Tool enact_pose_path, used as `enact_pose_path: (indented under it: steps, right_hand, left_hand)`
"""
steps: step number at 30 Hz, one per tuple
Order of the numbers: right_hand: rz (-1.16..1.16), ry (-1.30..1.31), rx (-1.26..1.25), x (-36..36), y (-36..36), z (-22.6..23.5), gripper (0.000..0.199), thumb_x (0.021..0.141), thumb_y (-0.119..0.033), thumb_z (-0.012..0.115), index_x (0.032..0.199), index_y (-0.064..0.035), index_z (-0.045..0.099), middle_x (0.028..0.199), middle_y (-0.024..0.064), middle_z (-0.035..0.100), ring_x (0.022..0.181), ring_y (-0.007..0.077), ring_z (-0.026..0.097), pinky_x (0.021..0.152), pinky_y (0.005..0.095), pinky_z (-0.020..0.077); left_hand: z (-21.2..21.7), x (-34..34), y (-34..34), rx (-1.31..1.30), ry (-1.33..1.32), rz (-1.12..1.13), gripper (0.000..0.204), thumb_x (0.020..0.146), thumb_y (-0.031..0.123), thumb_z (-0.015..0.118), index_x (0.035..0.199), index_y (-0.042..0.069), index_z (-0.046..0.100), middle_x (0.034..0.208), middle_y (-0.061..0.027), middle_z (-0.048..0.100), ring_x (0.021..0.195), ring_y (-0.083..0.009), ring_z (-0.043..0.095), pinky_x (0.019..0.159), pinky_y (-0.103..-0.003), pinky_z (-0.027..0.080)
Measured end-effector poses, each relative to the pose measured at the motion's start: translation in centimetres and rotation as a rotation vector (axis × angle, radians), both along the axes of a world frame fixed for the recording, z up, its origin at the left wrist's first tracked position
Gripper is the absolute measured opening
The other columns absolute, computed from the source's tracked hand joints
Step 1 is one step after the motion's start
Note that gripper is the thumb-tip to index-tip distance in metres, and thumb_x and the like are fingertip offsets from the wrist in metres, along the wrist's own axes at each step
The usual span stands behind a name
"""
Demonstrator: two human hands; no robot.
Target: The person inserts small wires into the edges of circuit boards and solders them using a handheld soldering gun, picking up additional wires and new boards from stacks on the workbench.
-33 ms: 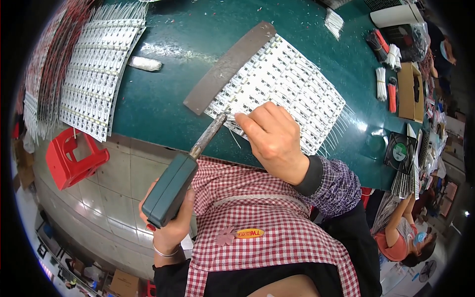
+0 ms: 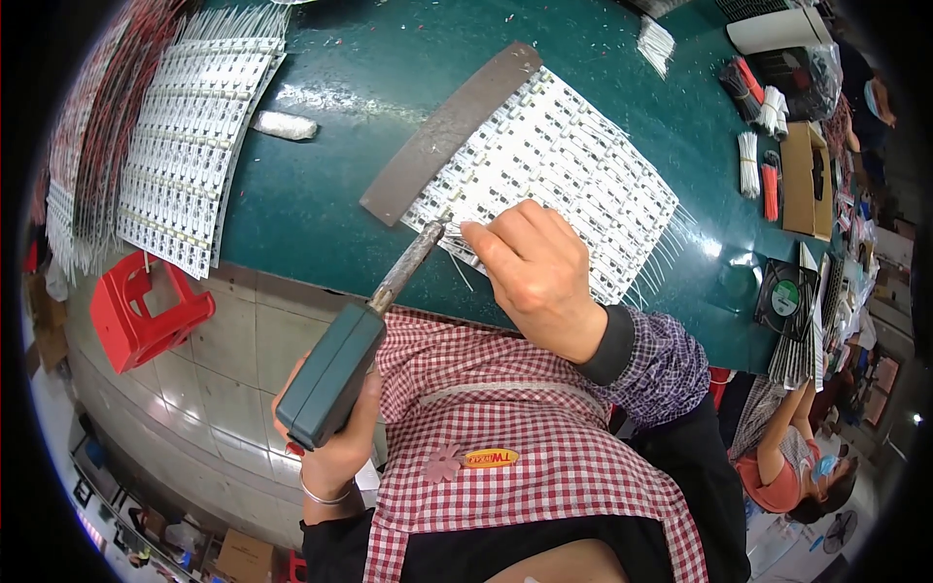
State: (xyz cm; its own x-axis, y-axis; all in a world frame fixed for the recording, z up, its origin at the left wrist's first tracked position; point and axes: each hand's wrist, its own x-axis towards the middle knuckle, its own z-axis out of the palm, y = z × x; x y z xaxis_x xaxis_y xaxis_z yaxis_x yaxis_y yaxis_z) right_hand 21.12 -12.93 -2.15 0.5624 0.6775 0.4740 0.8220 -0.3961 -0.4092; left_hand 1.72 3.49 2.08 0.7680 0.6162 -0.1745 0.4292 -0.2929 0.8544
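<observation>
Where the left hand closed: around a green soldering tool.
Metal tip: just beside the right hand; a slip could have burned skin.
Board sheet: on the green table beneath that hand, whose pinch could not be told.
Brown bar: along the sheet's edge, blocking one side.
White wire bundle: farther right.

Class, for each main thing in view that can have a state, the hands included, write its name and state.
Left hand: closed around the soldering gun
Soldering gun: held, tip near the panel's left corner; heat cannot be seen
Right hand: fingers bent, over the panel
Circuit panel: lying on the table, wires attached
Dark bar: lying along the panel's edge
Red stool: unoccupied
</observation>
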Motion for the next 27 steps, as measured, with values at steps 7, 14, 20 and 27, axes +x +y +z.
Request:
enact_pose_path:
  steps: [7,14,20,27]
  right_hand:
    - [-0.003,-0.004,-0.007,0.0,0.1,-0.2,0.03,0.063,0.004,0.068,0.092,-0.0019,0.068,0.071,0.0051,0.055,0.065,0.0208,0.054,0.056,0.0325,0.0428]
    - [-0.017,-0.032,0.013,-0.1,-0.4,0.2,0.028,0.065,-0.001,0.065,0.093,-0.0015,0.066,0.078,0.0058,0.055,0.077,0.0226,0.056,0.065,0.0349,0.0436]
    - [-0.03,-0.022,0.017,0.2,-0.2,0.2,0.029,0.063,0.004,0.07,0.092,-0.002,0.068,0.074,0.0054,0.054,0.074,0.0224,0.054,0.063,0.0343,0.0412]
    - [-0.015,0.007,-0.004,0.3,-0.2,0.1,0.029,0.064,0.004,0.069,0.092,-0.0029,0.068,0.073,0.0052,0.053,0.073,0.0219,0.054,0.062,0.0339,0.0396]
  left_hand:
    - [-0.5,-0.9,0.4,-0.019,-0.087,-0.073,0.03,0.082,-0.002,0.071,0.11,0.0,0.064,0.096,-0.0047,0.065,0.074,-0.0092,0.058,0.059,-0.022,0.044]
    - [-0.3,-1.1,-0.1,-0.054,-0.064,0.006,0.029,0.077,0.0,0.074,0.105,-0.003,0.066,0.094,-0.0091,0.068,0.076,-0.0152,0.064,0.064,-0.026,0.05]
    - [-0.1,-0.8,0.2,-0.094,-0.062,-0.057,0.032,0.083,0.0,0.072,0.114,-0.002,0.064,0.103,-0.0068,0.067,0.086,-0.0133,0.062,0.071,-0.025,0.049]
    - [0.1,1.0,-0.4,-0.008,-0.118,0.025,0.025,0.071,-0.002,0.076,0.095,-0.006,0.068,0.086,-0.0129,0.069,0.071,-0.0185,0.067,0.063,-0.028,0.052]
